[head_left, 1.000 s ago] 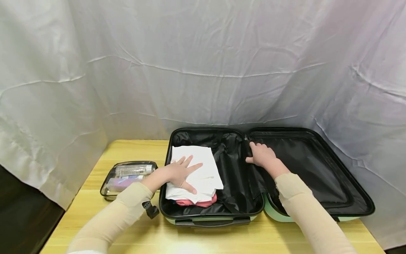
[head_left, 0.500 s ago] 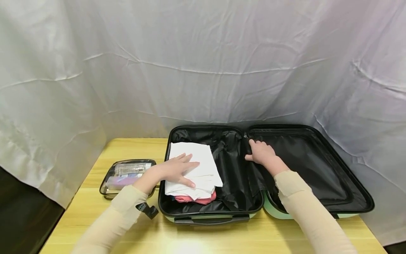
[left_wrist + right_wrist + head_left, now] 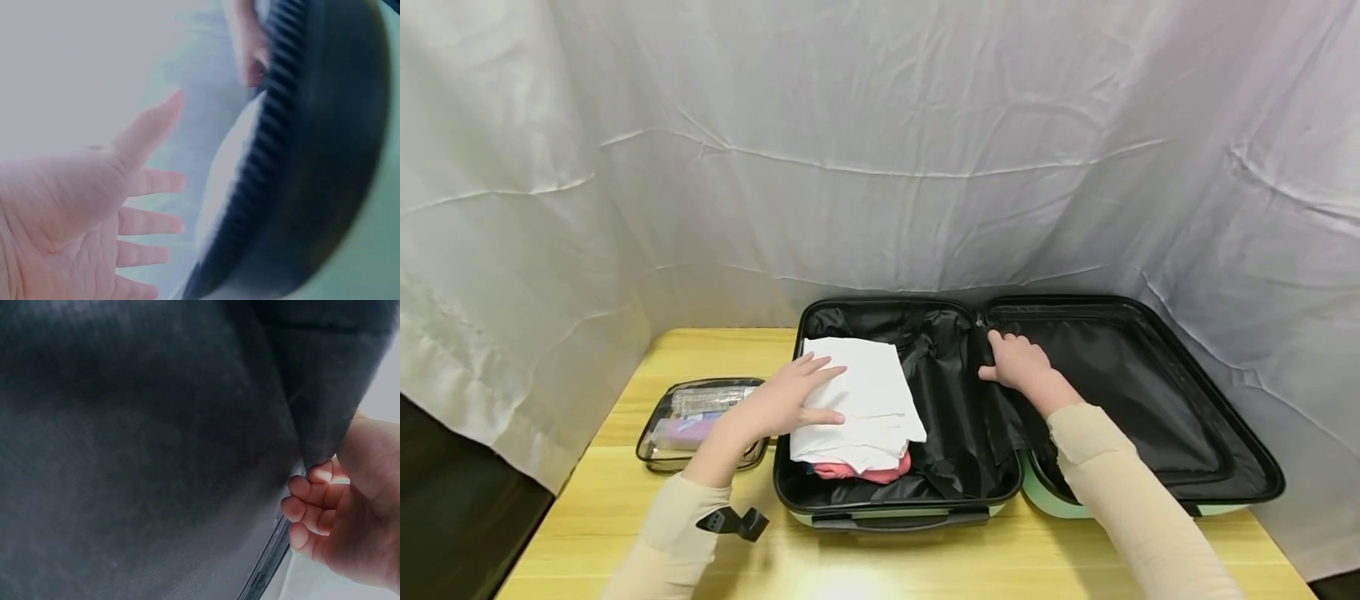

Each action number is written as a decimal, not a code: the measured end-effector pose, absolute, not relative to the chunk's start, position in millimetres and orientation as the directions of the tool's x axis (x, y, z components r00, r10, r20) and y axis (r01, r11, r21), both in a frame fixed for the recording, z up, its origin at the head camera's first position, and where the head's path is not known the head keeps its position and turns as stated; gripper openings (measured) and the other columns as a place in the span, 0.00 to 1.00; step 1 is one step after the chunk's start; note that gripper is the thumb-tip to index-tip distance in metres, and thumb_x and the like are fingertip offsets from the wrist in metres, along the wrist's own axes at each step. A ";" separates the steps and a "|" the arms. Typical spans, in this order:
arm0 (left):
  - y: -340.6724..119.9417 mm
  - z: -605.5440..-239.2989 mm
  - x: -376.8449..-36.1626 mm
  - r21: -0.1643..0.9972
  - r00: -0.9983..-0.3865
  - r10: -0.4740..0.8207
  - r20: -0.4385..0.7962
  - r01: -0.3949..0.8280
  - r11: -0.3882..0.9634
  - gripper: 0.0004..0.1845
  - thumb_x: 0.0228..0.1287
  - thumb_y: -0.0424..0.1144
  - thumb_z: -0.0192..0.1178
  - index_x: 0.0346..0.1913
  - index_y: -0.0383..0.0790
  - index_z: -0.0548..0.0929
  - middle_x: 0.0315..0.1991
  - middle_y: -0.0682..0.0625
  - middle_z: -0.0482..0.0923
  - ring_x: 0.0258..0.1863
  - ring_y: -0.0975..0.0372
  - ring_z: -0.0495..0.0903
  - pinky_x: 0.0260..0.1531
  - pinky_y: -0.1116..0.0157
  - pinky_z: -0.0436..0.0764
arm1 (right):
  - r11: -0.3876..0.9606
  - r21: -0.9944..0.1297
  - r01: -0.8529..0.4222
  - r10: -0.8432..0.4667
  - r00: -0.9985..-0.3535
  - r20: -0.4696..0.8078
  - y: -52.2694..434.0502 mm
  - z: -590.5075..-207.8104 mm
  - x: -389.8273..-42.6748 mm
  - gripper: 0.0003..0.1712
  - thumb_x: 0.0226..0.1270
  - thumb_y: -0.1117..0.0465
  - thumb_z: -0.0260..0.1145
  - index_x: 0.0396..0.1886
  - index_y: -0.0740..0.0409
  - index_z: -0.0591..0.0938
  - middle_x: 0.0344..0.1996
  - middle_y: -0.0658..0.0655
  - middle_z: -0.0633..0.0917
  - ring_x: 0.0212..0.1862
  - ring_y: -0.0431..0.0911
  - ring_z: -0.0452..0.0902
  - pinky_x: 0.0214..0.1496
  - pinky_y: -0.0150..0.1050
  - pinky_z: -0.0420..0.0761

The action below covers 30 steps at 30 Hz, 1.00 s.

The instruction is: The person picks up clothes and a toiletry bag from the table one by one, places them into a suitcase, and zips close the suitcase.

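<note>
White folded cloth in a flat stack, with coral-red crumpled cloth showing beneath its near edge, lies in the left half of an open, pale-green hard-shell suitcase with black lining. The suitcase stands spread on a yellow wood-grain worktop.

Step in hand, as judged: settling of the stack appears to be ending, with the black fabric flap between the halves held in readiness.

Left hand: fingers straight and spread, grasping nothing, at the stack's left edge; whether they touch the cloth cannot be told. Right hand: fingers curled on the flap's edge, gripping it.

Any next move of the flap would call for a firm hold on that edge and the left hand out of its path; loose cloth could otherwise be dragged out of line.

A clear plastic pouch with black edging lies on the worktop beside the suitcase, outside it, with a transparent bottle and a lilac item visible inside.

Against the frame half a second earlier, the left hand is drawn back from the stack's middle towards its left edge. The right hand and the stack show no evident change.
</note>
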<state>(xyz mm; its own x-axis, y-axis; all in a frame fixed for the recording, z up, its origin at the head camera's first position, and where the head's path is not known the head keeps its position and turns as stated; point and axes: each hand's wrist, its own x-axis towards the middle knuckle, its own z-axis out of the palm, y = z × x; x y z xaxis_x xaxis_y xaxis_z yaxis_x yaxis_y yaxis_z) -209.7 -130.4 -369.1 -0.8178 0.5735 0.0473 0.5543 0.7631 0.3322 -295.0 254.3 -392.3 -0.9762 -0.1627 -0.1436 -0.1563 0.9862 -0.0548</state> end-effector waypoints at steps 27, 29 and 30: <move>-228.1 -350.3 -176.1 0.598 -0.933 0.219 0.285 0.352 0.720 0.41 0.63 0.51 0.64 0.75 0.45 0.60 0.75 0.35 0.55 0.74 0.38 0.51 0.68 0.34 0.53 | 0.984 -0.057 -0.171 -0.177 -0.976 -0.129 255.2 -394.6 -293.6 0.43 0.69 0.45 0.61 0.73 0.65 0.59 0.66 0.75 0.68 0.65 0.70 0.64 0.60 0.64 0.71; -235.1 -349.9 -172.7 0.619 -0.933 0.195 0.303 0.348 0.704 0.41 0.63 0.49 0.65 0.75 0.43 0.60 0.75 0.34 0.55 0.74 0.37 0.53 0.67 0.34 0.54 | 0.983 -0.053 -0.175 -0.180 -0.975 -0.127 255.0 -394.9 -293.6 0.43 0.69 0.45 0.61 0.73 0.66 0.59 0.66 0.75 0.68 0.65 0.70 0.64 0.60 0.64 0.71; -238.3 -349.4 -170.9 0.628 -0.933 0.183 0.309 0.345 0.698 0.41 0.63 0.48 0.65 0.75 0.42 0.59 0.74 0.33 0.55 0.73 0.37 0.53 0.67 0.34 0.54 | 0.983 -0.052 -0.175 -0.180 -0.975 -0.127 255.1 -394.7 -293.7 0.43 0.69 0.45 0.61 0.73 0.66 0.59 0.66 0.75 0.68 0.66 0.70 0.64 0.60 0.64 0.71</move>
<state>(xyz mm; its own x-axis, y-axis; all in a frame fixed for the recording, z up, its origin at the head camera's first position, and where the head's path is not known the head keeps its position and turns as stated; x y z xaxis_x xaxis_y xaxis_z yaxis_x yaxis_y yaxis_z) -170.9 -238.3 -349.4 -0.9333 0.1825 0.3093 0.3446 0.6975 0.6282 -293.7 255.1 -394.7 -0.9754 -0.1800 -0.1273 -0.1747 0.9833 -0.0517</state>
